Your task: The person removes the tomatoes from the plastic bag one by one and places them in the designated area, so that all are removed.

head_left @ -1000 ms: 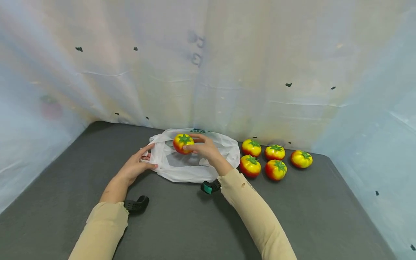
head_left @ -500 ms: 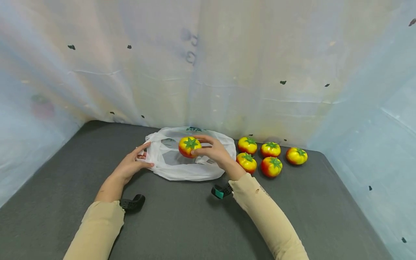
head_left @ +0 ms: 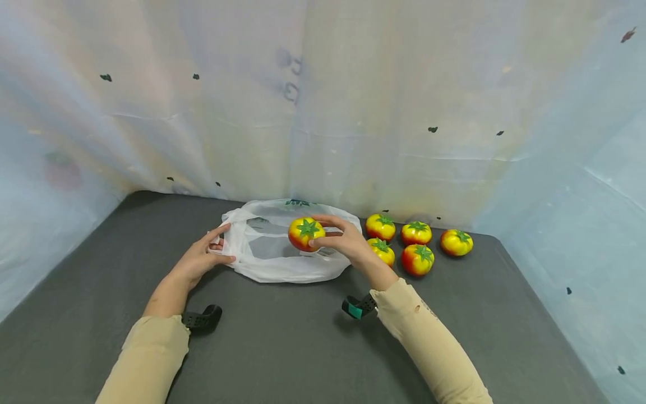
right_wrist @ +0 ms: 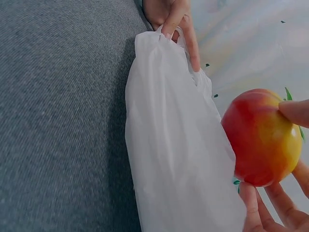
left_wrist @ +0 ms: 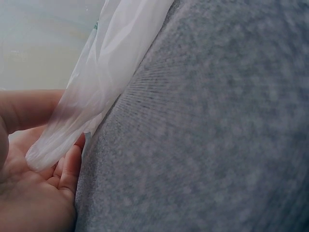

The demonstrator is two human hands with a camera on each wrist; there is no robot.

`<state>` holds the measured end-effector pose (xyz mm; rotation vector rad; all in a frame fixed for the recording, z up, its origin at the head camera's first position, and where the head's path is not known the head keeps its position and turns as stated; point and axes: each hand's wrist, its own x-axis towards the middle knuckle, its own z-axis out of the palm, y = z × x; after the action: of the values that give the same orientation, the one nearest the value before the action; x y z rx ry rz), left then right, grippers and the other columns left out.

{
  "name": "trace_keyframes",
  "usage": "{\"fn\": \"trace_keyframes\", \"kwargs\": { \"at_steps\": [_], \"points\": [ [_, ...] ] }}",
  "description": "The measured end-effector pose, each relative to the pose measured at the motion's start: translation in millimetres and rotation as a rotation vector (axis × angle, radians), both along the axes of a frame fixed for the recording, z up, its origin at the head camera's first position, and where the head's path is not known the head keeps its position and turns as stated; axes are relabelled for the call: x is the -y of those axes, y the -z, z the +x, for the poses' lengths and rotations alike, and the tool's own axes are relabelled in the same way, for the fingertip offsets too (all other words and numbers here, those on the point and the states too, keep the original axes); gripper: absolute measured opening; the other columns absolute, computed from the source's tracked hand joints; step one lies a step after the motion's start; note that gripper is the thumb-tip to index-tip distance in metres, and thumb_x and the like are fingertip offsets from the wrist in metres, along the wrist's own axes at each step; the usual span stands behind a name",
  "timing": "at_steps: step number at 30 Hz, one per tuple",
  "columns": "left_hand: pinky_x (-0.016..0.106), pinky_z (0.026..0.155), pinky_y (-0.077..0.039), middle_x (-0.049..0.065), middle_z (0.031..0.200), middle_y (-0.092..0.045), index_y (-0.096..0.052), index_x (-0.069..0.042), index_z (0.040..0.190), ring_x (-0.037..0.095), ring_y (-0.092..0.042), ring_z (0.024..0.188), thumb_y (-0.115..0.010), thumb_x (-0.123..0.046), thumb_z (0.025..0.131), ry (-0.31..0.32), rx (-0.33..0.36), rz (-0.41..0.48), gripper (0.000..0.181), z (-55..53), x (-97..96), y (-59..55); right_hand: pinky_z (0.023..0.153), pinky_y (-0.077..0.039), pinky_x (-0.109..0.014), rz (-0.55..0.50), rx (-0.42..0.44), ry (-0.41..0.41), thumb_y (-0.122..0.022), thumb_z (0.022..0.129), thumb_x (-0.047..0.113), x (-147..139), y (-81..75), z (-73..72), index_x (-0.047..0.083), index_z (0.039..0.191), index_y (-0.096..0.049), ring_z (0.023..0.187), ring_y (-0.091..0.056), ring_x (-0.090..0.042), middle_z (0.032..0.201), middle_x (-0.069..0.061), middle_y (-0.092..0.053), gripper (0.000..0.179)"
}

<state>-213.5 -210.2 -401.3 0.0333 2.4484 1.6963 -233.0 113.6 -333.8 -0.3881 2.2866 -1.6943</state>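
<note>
A red-and-yellow tomato (head_left: 304, 235) with a green star-shaped top is pinched in my right hand (head_left: 345, 242), thumb on the near side and fingers on the far side. It hangs over the mouth of a white plastic bag (head_left: 287, 270) lying on the table. In the right wrist view the tomato (right_wrist: 258, 140) overlaps the bag's upper edge (right_wrist: 186, 145). My left hand (head_left: 197, 261) holds the bag's left end. From the left wrist view, the white plastic (left_wrist: 72, 116) passes between my thumb and curled fingers (left_wrist: 70, 169).
Several more tomatoes (head_left: 418, 259) stand on the dark grey table (head_left: 282, 336) just right of the bag. One tomato (head_left: 456, 242) sits farthest right, near the table's right back corner. A pale curtain (head_left: 353, 101) hangs behind the table and along both sides.
My right hand has moved right across the bag's mouth, still holding the tomato. My left hand keeps its place on the bag's left end. The head view has shifted slightly.
</note>
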Motion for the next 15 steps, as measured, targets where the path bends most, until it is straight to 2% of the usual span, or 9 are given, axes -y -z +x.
{"fn": "trace_keyframes", "kwargs": {
  "at_steps": [8,15],
  "points": [
    [0.036,0.087,-0.034,0.015,0.116,-0.034,-0.018,-0.017,0.155,0.027,-0.034,0.106,-0.069,-0.01,0.086,0.01,-0.001,-0.007,0.086,-1.4,-0.7,-0.7,0.099,-0.043,-0.047,0.013,-0.003,0.052,-0.072,0.082,0.013,-16,-3.7,5.7,0.016,0.134,-0.056,0.12,-0.051,-0.036,0.138,-0.009,-0.049,0.055],
    [0.031,0.081,-0.037,0.016,0.118,-0.034,-0.017,-0.016,0.155,0.027,-0.034,0.106,-0.069,-0.008,0.085,0.01,-0.004,-0.016,0.087,-2.6,0.4,1.5,0.101,-0.042,-0.047,0.024,0.005,0.076,-0.073,0.082,0.013,-29,-4.3,7.4,0.018,0.135,-0.055,0.123,-0.049,-0.036,0.139,-0.009,-0.048,0.056]
  ]
}}
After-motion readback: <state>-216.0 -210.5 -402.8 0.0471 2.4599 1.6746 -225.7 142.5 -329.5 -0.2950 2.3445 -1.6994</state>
